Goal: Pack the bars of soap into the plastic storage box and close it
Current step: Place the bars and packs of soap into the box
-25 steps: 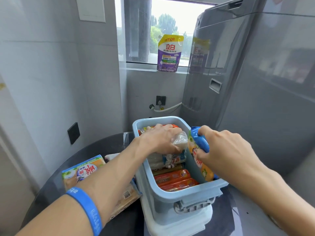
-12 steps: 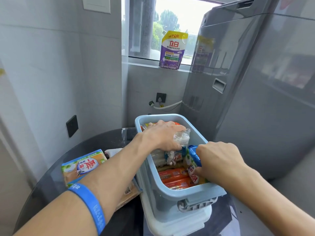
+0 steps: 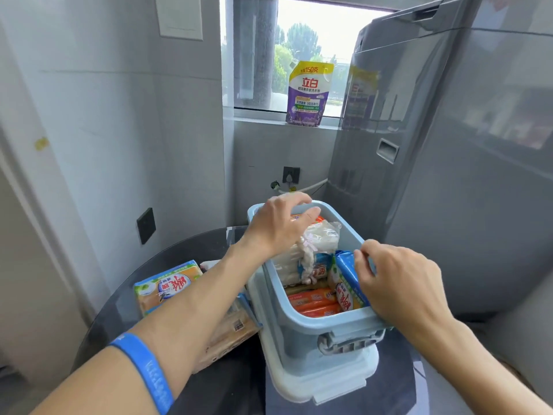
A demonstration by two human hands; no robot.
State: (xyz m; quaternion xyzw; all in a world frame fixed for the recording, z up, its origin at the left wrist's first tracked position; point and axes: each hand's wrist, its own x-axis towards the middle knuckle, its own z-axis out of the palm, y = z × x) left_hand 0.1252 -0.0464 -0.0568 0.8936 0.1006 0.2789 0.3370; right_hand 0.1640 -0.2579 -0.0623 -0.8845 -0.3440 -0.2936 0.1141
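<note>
Head view: right hand [image 3: 398, 283] fingers pinch a blue-wrapped soap bar [image 3: 347, 272], standing it edgewise to fit the crowded storage box [image 3: 326, 327]. Left hand [image 3: 278, 227] hovers, fingers loosely spread, over clear-wrapped soap [image 3: 311, 250]

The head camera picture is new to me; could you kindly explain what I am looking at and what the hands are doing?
There is no machine: a person wears a camera on the head, looking forward and down at their own two bare hands. The blue storage box stands on its lid on a dark round table, already holding wrapped soap bars. The right hand grips a blue-wrapped soap pack standing on edge against the box's right wall. The left hand, fingers loosely bent, rests over a clear-wrapped soap bundle at the back. Another soap pack waits on the table to the left. A detergent pouch stands on the windowsill.
</note>
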